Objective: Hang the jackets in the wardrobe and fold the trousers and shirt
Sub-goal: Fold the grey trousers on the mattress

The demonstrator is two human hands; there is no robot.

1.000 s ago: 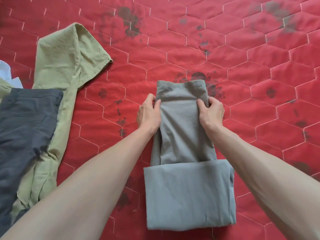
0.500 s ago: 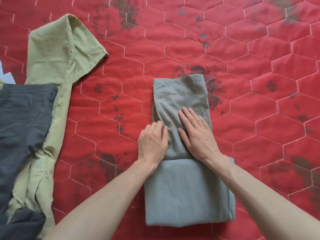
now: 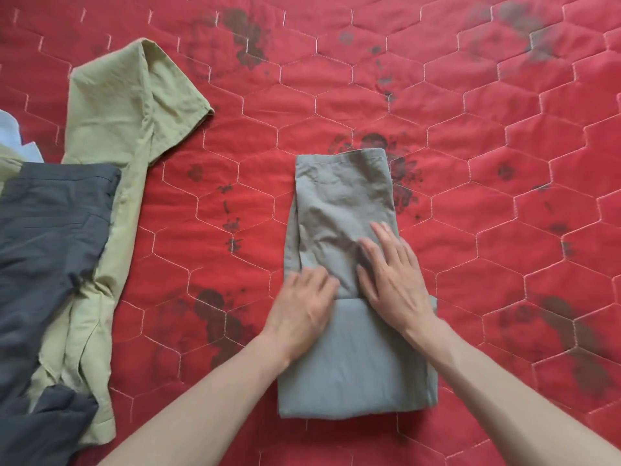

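Observation:
Grey trousers [image 3: 342, 196] lie partly folded in the middle of the red quilt, a narrow leg section stretching away from a wider folded block close to me. My left hand [image 3: 302, 307] rests on the left side of the fold line, fingers loosely bent and blurred. Flat on the cloth just right of it, my right hand [image 3: 393, 277] presses down with straight fingers. An olive-green shirt [image 3: 127, 105] lies spread at the left. Dark grey trousers [image 3: 50, 230] lie over the shirt's lower part.
The red quilted bedspread [image 3: 487, 163] with hexagon stitching and dark flower prints covers the whole surface. A bit of pale blue-white cloth [image 3: 10, 129] shows at the left edge.
Both hands let go of the far end of the trouser leg and slid back toward me. They now lie flat on the cloth at the fold line, smoothing it.

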